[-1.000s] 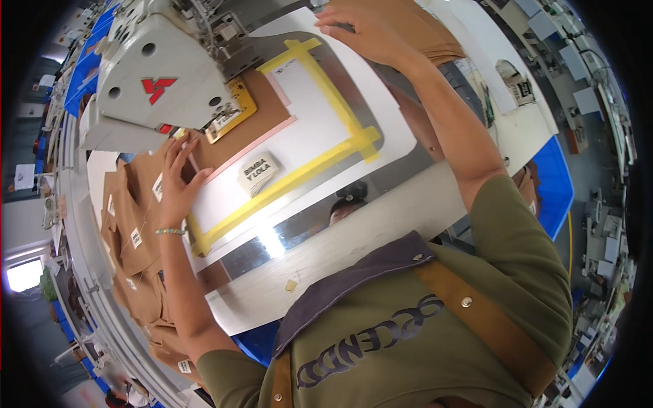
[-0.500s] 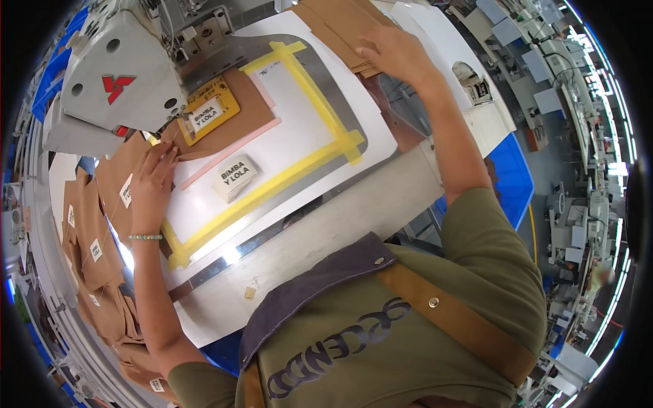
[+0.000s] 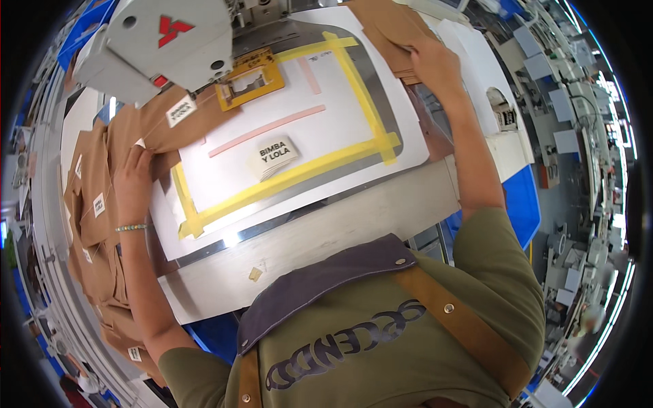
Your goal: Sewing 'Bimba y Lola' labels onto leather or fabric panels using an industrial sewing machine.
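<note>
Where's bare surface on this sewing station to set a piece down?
Free: the white panel inside the yellow tape frame, around the label stack; also the pale table strip nearest the person. Crowded: brown fabric pieces under the left hand, brown stack under the right hand.

Sewing machine head [image 3: 170,41] cut off at top; needle hidden.

Two bare hands are in view: the left hand [image 3: 134,178] and the right hand [image 3: 435,62]. One grey industrial sewing machine head [image 3: 166,44] stands over one white work plate framed in yellow tape [image 3: 286,136]. Two pink tape strips [image 3: 266,129] lie on it, beside one small stack of white woven labels [image 3: 273,156]. Two heaps of brown fabric pieces [image 3: 95,204] show (single pieces too overlapped to count).
</note>
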### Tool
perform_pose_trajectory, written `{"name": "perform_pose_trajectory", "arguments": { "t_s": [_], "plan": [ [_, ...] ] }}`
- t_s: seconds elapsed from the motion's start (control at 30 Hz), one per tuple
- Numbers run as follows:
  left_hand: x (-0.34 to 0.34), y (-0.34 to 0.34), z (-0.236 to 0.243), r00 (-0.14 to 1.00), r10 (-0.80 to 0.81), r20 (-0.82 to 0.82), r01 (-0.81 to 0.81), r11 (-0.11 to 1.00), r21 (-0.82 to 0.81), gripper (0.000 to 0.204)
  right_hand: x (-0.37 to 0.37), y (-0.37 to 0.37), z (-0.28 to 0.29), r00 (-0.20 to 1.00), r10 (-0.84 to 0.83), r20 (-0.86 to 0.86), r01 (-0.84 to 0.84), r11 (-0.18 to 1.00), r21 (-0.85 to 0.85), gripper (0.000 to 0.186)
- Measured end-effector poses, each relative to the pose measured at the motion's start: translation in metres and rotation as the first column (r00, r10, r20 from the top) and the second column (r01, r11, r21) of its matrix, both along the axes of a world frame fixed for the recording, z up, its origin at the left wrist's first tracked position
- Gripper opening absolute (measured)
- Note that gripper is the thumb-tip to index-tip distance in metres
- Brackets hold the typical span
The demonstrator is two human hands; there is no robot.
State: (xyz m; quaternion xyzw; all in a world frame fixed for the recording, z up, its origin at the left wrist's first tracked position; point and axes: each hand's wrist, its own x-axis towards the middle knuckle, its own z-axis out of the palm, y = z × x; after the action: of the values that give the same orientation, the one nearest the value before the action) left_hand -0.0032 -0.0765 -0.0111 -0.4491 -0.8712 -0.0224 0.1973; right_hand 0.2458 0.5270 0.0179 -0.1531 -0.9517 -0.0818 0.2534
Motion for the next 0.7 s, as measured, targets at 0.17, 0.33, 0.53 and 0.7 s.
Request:
{"name": "perform_pose_trajectory", "arguments": {
  "t_s": [0.17,0.33,0.53,0.7],
  "plan": [
    [-0.025,-0.081,0.001,0.977,0.209,-0.051,-0.213,0.973,-0.088,0.027,-0.013,-0.030,0.021,0.929,0.298,-0.218,-0.293,0.955,0.055,0.019],
    [-0.016,-0.087,0.013,0.961,0.254,-0.108,-0.259,0.966,-0.028,0.044,-0.041,-0.102,0.011,0.660,0.748,0.070,-0.749,0.648,0.141,0.019],
    [0.048,-0.010,0.046,0.987,0.080,0.140,-0.113,0.961,0.252,0.055,-0.080,-0.185,0.003,0.410,0.906,0.101,-0.904,0.389,0.178,0.014],
    [0.085,0.049,0.041,0.967,-0.114,0.227,0.057,0.968,0.243,0.054,-0.117,-0.234,-0.008,0.343,0.936,0.076,-0.936,0.334,0.108,0.023]
  ]
}}
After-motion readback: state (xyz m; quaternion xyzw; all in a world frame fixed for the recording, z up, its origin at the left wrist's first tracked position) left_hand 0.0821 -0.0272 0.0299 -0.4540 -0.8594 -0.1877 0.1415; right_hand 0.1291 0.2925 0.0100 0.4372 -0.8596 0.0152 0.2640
